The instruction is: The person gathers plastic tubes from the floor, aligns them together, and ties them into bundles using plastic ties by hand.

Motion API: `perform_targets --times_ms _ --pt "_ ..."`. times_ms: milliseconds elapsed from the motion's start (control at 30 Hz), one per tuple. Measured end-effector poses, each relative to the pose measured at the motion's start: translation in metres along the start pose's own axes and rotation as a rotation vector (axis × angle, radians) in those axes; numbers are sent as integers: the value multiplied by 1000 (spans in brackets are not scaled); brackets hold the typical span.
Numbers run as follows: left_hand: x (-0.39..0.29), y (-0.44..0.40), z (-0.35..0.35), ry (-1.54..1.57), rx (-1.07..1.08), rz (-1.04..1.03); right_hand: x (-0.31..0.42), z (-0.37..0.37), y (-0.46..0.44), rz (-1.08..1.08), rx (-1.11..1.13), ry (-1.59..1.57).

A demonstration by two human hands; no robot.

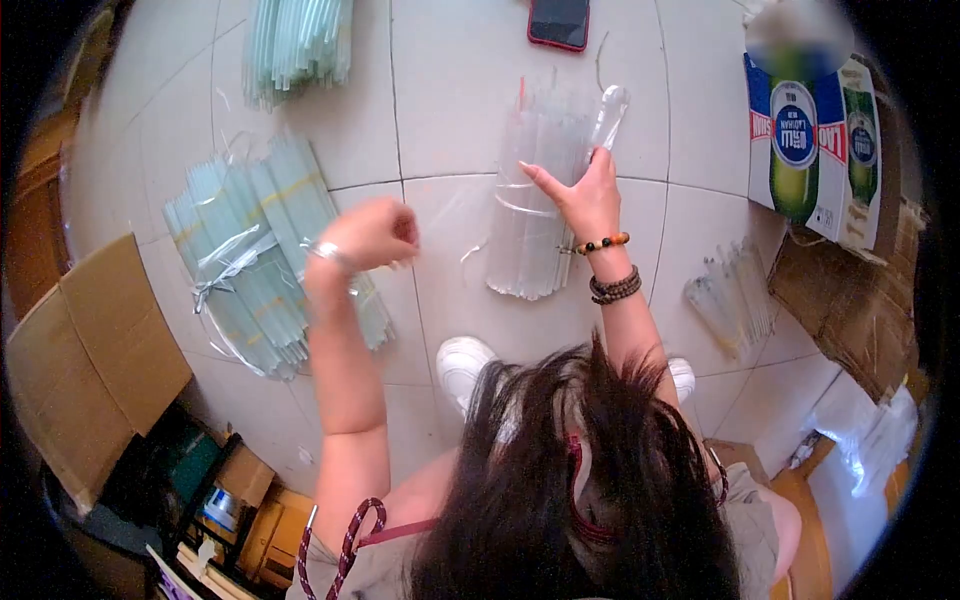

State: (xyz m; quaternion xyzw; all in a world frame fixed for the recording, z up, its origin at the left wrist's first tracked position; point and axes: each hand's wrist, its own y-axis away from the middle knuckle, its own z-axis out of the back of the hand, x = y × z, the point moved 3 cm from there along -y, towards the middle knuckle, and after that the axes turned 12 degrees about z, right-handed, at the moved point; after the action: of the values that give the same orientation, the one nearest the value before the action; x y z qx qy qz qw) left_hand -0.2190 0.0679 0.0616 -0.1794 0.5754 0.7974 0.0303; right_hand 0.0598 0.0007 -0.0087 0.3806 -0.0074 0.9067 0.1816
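Observation:
A bundle of thin clear tubes (530,225) lies on the tiled floor in front of me, with a pale band around its middle. My right hand (590,198) grips its right side, thumb stretched over the top and fingers down along the edge, partly hidden. Close to those fingertips is a shiny clear-white plastic piece (611,108) whose kind I cannot make out. My left hand (378,235) is raised to the left of the bundle, fingers curled closed; what they hold, if anything, is hidden. A faint transparent strand seems to run between that hand and the bundle.
Greenish tube bundles (245,260) tied with white strips lie left, another bundle (298,50) at the upper left. Smaller tubes (733,300) lie right. A phone (559,22) rests at the top. A beer carton (815,150) stands right, a cardboard box (100,370) left.

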Motion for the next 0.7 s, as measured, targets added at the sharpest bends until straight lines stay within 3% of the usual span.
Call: perform_targets --times_ms 67,133,200,267,367,467,600,700 --pt "-2 24 23 341 14 -92 -2 1 1 6 21 -3" --pt "-29 28 36 696 -267 -255 -6 0 2 -8 31 -81" --pt "-62 4 29 744 -433 -391 -19 -3 0 -42 27 -229" --pt "-90 -32 9 680 -459 -480 -26 -5 -1 -57 49 -278" --pt "-121 -44 -4 448 -689 -419 -29 -3 0 -34 49 -344" --pt "-124 -47 -11 311 -746 -369 -31 -6 -1 -26 31 -325" --pt "-119 -34 -4 641 -737 -512 -25 -2 0 -31 -4 -258" --pt "-126 -37 1 534 -789 -520 -19 0 1 -62 2 -242"
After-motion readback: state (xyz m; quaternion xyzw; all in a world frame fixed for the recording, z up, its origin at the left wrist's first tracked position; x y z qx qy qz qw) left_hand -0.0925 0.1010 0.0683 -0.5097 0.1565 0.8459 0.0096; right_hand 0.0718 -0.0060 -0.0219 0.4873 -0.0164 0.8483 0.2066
